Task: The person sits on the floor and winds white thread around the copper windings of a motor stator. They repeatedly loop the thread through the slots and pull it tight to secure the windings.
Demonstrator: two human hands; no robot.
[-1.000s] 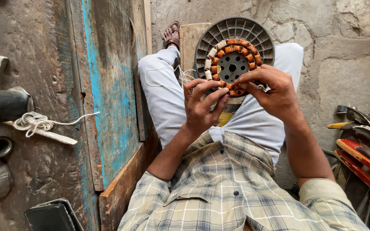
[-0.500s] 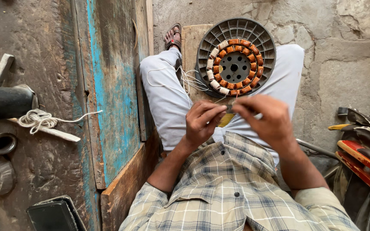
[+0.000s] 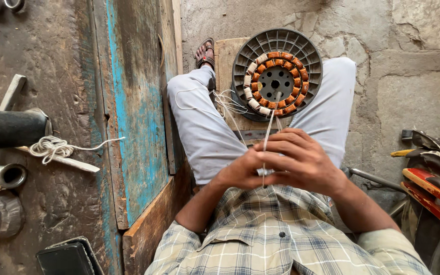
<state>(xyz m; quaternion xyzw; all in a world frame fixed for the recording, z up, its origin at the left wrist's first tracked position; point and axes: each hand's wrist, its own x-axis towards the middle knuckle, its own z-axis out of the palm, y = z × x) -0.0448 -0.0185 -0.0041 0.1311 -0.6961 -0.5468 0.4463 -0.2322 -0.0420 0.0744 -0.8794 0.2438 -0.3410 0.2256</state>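
A round grey stator (image 3: 277, 74) with a ring of copper coils rests between my knees on a wooden board (image 3: 225, 56). White thread (image 3: 269, 126) runs taut from its near edge down to my hands. My left hand (image 3: 242, 170) and my right hand (image 3: 301, 162) are pressed together close to my chest, both pinching that thread. Loose loops of the same thread (image 3: 228, 103) lie across my left thigh.
A worn blue wooden plank (image 3: 136, 117) stands to the left. Beyond it lie dark pipes (image 3: 7, 129), a coil of white cord (image 3: 51, 147) and a black box (image 3: 67, 258). A red and black object (image 3: 432, 188) sits at the right by the stone wall.
My hands have drawn back from the stator toward my chest, pulling the white thread out taut. The stator now shows fully.
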